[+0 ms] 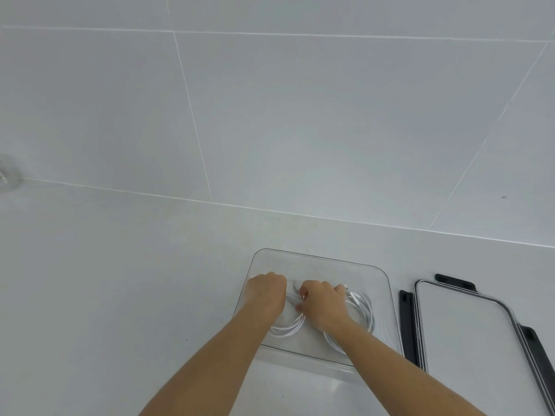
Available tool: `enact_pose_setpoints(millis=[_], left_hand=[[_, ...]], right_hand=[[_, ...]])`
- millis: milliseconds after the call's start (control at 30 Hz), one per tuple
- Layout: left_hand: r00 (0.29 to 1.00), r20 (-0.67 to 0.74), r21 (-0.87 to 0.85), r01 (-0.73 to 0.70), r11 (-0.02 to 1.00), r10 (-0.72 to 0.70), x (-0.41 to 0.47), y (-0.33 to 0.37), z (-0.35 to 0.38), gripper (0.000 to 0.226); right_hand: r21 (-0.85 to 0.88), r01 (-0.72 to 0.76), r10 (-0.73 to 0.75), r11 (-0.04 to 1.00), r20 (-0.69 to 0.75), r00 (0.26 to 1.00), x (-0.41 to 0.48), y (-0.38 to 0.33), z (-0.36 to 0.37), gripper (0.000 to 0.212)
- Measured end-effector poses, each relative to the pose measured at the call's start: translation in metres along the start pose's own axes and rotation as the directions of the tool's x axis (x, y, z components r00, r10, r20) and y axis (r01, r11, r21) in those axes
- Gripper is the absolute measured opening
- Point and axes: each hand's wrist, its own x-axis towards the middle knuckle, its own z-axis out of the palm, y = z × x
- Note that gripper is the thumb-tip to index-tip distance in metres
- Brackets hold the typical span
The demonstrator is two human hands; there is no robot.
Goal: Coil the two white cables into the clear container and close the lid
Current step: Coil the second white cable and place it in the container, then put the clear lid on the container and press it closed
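Two white cables are down in the clear container (315, 257), the left coil (285, 329) and the right coil (367, 310) side by side on its floor. You only get the outer loops though, since both hands cover the rest. The left hand (265, 292) sits knuckles-up over the left coil's far side with its fingertips tucked out of sight, so I honestly can't tell if it's gripping anything. The right hand (322, 304) is between the coils, fingers curled, thumb and fingertips pinching the left coil's strands. The container stands near the front edge of the counter (120, 295). Its lid (462, 331) lies flat just right of it, black clasps out, its right side cut off.
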Motion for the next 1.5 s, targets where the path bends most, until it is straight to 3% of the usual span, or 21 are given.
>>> enact_pose_setpoints(millis=[267, 433, 567, 833, 1033, 1200, 1367, 1500], left_hand=[[0.999, 0.02, -0.009, 0.034, 0.999, -0.034, -0.002, 0.002, -0.006, 0.03], [1.0, 0.003, 0.009, 0.025, 1.0, -0.025, -0.005, 0.006, -0.021, 0.027], [1.0, 0.005, -0.016, -0.006, 1.0, 0.006, -0.008, 0.01, -0.038, 0.025], [0.995, 0.058, -0.099, -0.081, 0.992, 0.087, -0.02, 0.028, -0.09, 0.041], [0.974, -0.029, -0.251, -0.223, 0.942, 0.223, -0.04, 0.071, -0.129, 0.048], [0.924, -0.159, -0.382, -0.383, 0.841, 0.349, -0.053, 0.129, -0.136, 0.051], [0.89, -0.311, -0.563, -0.455, 0.69, 0.333, -0.059, 0.19, -0.115, 0.062], [0.89, -0.306, -0.574, -0.456, 0.68, 0.339, -0.061, 0.232, -0.079, 0.076]], right_hand=[[-0.082, 0.048, -0.048, 0.995, 0.007, 0.999, -0.003, 0.0, -0.005, 0.017], [-0.021, 0.067, -0.067, 0.997, 0.03, 0.997, -0.004, 0.0, -0.018, 0.022], [0.111, 0.04, -0.053, 0.993, 0.109, 0.993, -0.005, 0.0, -0.042, 0.027], [-0.017, 0.209, -0.189, 0.978, 0.362, 0.913, -0.037, 0.01, -0.132, 0.045], [0.033, 0.116, -0.12, 0.993, 0.223, 0.967, -0.076, 0.047, -0.191, 0.047], [0.089, 0.018, -0.02, 0.996, 0.019, 1.0, -0.109, 0.096, -0.219, 0.053], [0.112, -0.065, 0.085, 0.992, -0.19, 0.978, -0.142, 0.148, -0.22, 0.066], [0.189, -0.146, 0.191, 0.971, -0.243, 0.951, -0.16, 0.184, -0.201, 0.074]])
